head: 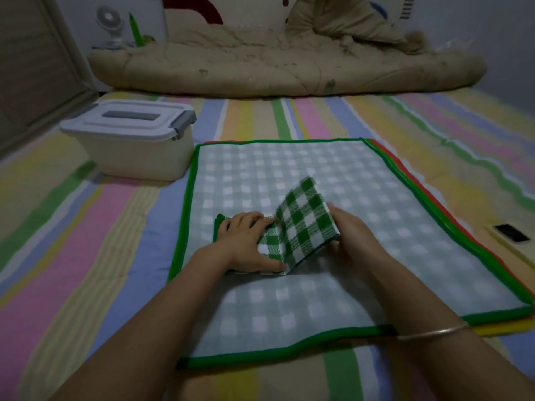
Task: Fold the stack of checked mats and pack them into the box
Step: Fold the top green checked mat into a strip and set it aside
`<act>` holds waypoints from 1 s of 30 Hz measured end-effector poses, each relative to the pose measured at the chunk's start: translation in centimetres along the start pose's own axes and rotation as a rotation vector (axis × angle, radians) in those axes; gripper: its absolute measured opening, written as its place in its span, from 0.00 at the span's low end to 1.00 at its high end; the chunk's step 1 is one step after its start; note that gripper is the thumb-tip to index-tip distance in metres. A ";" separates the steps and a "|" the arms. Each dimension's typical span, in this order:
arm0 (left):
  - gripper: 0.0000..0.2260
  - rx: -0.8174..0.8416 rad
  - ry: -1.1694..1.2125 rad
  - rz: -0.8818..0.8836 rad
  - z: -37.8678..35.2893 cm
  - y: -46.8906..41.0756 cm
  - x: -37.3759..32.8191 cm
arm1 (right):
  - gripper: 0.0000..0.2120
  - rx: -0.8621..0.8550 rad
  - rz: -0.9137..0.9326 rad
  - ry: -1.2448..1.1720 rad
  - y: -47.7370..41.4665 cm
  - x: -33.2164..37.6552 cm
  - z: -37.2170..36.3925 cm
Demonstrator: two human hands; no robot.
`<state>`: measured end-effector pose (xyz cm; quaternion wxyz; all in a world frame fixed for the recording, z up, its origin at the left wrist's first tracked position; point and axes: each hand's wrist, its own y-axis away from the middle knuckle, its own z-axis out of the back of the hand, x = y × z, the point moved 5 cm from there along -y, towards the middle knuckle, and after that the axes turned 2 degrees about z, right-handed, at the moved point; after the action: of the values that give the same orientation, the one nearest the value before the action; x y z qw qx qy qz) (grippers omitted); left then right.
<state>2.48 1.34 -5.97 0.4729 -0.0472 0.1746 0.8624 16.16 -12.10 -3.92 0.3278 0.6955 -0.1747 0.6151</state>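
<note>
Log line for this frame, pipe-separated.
step: folding | left hand presses folded mat flat | right hand holds its flap raised | stack beneath | box lid shut

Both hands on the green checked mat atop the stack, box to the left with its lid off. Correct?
No: head view shows the lid on the box. The left hand and right hand are on the green checked mat atop the stack.

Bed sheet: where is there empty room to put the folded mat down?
Bare striped sheet lies left of the mat stack, in front of the closed box. Another free strip runs between the stack and the beige quilt. The stack's middle is crowded: the left hand and right hand work the folded mat there. A dark device lies to its right.
</note>
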 end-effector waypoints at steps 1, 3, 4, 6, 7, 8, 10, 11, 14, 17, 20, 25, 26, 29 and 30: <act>0.47 -0.016 -0.007 0.001 0.0 -0.2 -0.1 | 0.12 -0.007 0.053 0.059 -0.1 0.2 -0.8; 0.47 -0.040 -0.033 0.008 0.0 -0.4 -0.2 | 0.08 0.038 0.132 0.107 0.1 0.8 -3.0; 0.46 -0.058 -0.031 0.010 0.1 -0.4 -0.2 | 0.11 0.082 0.186 0.199 0.1 1.1 -4.3; 0.48 -0.094 -0.006 0.007 0.1 -0.3 -0.2 | 0.20 0.183 0.313 0.519 -0.2 1.3 -6.6; 0.49 -0.112 0.040 -0.010 0.2 0.0 -0.2 | 0.23 0.226 0.377 0.641 -0.3 1.4 -7.8; 0.49 -0.150 0.127 -0.052 0.4 0.4 -0.2 | 0.24 0.253 0.411 0.726 -0.5 1.2 -8.9; 0.34 -0.243 0.504 -0.088 0.8 1.2 0.6 | 0.24 0.296 0.419 0.782 -0.9 0.6 -10.6; 0.20 -0.275 0.772 -0.027 1.1 1.5 1.5 | 0.24 0.309 0.400 0.800 -1.2 0.2 -11.2; 0.13 -0.374 1.605 0.168 1.5 1.8 4.6 | 0.25 0.304 0.383 0.999 -1.5 -1.2 -12.3; 0.16 -0.453 1.888 0.188 1.7 2.0 6.5 | 0.26 0.274 0.422 1.209 -1.1 -2.4 -12.8; 0.15 -0.546 1.321 0.113 2.2 2.6 6.0 | 0.26 0.237 0.458 1.253 -0.8 -3.0 -12.9; 0.27 -0.348 0.208 -0.034 -0.2 3.2 3.5 | 0.31 0.198 0.510 1.343 -0.3 -3.8 -13.2; 0.32 -0.318 0.114 -0.024 -0.7 3.3 3.7 | 0.29 0.209 0.507 1.332 -0.4 -3.9 -13.1; 0.37 -0.347 0.007 -0.050 -1.3 3.4 4.4 | 0.24 0.255 0.489 1.169 -0.8 -3.1 -12.6; 0.35 -0.389 -0.023 -0.071 -1.4 3.5 4.5 | 0.23 0.280 0.475 1.069 -0.7 -2.7 -12.2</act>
<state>-3.03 2.77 -7.46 0.4870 -0.1342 -0.0026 0.8630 7.12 -3.85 -6.40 0.1291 0.2684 -0.0533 0.9531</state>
